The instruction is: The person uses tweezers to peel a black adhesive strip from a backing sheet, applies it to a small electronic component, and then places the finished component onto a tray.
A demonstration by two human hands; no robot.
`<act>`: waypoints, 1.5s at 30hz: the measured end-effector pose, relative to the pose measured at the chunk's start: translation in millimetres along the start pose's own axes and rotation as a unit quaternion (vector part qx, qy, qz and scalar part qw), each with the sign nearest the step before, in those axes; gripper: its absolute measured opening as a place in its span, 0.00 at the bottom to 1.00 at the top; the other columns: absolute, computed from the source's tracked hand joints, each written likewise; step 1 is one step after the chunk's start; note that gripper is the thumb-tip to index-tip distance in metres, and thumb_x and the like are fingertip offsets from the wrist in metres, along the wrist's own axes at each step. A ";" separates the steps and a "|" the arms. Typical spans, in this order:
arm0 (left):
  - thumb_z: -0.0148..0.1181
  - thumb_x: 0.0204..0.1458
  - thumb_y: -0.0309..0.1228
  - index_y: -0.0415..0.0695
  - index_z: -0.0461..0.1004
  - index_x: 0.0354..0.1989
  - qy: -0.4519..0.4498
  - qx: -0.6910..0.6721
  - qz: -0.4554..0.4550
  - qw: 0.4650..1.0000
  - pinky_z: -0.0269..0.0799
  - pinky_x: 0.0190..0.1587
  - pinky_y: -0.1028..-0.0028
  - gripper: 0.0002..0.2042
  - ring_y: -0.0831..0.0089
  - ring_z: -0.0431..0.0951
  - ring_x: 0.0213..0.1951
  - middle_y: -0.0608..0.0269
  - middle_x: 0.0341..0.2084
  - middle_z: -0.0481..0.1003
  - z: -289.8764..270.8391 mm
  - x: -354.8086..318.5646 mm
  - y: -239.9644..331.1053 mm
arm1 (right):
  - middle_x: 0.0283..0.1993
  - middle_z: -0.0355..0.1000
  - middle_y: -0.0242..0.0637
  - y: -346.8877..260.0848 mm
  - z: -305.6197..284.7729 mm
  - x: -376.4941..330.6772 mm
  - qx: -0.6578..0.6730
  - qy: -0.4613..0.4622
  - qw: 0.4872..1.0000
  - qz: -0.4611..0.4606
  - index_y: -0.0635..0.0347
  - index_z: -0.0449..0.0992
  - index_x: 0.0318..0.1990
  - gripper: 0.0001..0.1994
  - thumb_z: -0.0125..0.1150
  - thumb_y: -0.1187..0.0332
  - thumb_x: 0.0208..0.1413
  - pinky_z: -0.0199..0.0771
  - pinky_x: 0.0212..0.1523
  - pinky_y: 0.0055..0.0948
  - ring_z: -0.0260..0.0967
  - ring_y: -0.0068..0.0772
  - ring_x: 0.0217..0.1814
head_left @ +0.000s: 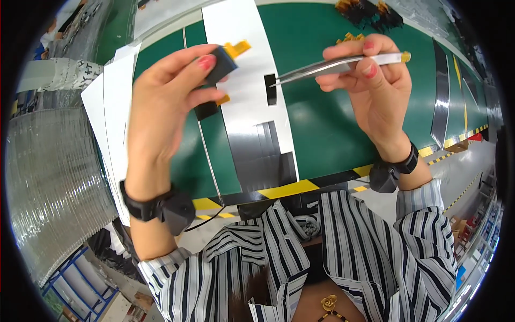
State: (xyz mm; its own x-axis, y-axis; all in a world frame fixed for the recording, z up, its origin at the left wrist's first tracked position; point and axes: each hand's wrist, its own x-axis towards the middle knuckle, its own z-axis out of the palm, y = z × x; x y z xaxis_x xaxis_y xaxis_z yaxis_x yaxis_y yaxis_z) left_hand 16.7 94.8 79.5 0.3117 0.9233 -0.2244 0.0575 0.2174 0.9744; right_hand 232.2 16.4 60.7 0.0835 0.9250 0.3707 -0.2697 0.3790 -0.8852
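Between the thumb and fingers of my left hand [161, 96] is a small dark flat module [221, 66] with an orange flex ribbon [237, 48] sticking out at its far end. My right hand [381, 88] grips a pair of metal tweezers [332, 67], pointing left. Their tips meet a small black rectangular piece [271, 97] at the right edge of a white sheet [244, 107]. Whether the tips pinch the piece or only touch it, I cannot tell. A dark square [206, 111] lies partly hidden below my left fingers.
Dark grey strips [255, 153] lie on the near part of the white sheet, over a green mat [332, 139]. A pile of black and orange parts [370, 13] sits at the back right. Yellow-black tape [289, 189] lines the near edge. Clear ribbed plastic [53, 182] stands left.
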 end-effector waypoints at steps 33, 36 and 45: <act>0.56 0.44 0.22 0.36 0.72 0.35 -0.094 -0.095 -0.043 0.990 0.63 0.29 0.84 0.09 0.81 0.69 0.22 0.67 0.21 0.71 25.5 7.2 -31.8 | 0.37 0.67 0.57 19.8 -17.7 5.2 -0.006 0.061 0.997 0.040 0.64 0.61 0.36 0.05 0.46 0.74 0.54 0.76 0.34 0.32 0.72 0.43 0.33; 0.56 0.44 0.22 0.36 0.72 0.35 -0.095 -0.093 -0.047 0.990 0.64 0.28 0.84 0.09 0.81 0.70 0.22 0.66 0.21 0.71 26.0 7.2 -30.8 | 0.39 0.66 0.56 18.8 -17.4 5.2 -0.026 0.060 0.997 0.048 0.63 0.61 0.36 0.05 0.46 0.71 0.55 0.75 0.35 0.31 0.72 0.41 0.33; 0.55 0.44 0.22 0.36 0.72 0.35 -0.088 -0.098 -0.049 0.990 0.65 0.29 0.84 0.09 0.81 0.70 0.22 0.65 0.23 0.72 24.1 9.3 -31.0 | 0.38 0.67 0.55 15.5 -16.9 4.1 -0.010 0.048 0.997 0.056 0.62 0.61 0.36 0.05 0.45 0.71 0.55 0.74 0.32 0.29 0.72 0.39 0.31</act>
State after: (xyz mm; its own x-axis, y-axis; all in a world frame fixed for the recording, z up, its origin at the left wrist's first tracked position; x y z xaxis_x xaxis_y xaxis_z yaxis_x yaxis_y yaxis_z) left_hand 40.7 88.9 47.5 0.4756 0.8290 -0.2943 -0.0840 0.3758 0.9229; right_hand 244.6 26.5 43.7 0.1461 0.9593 0.2416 -0.2628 0.2731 -0.9254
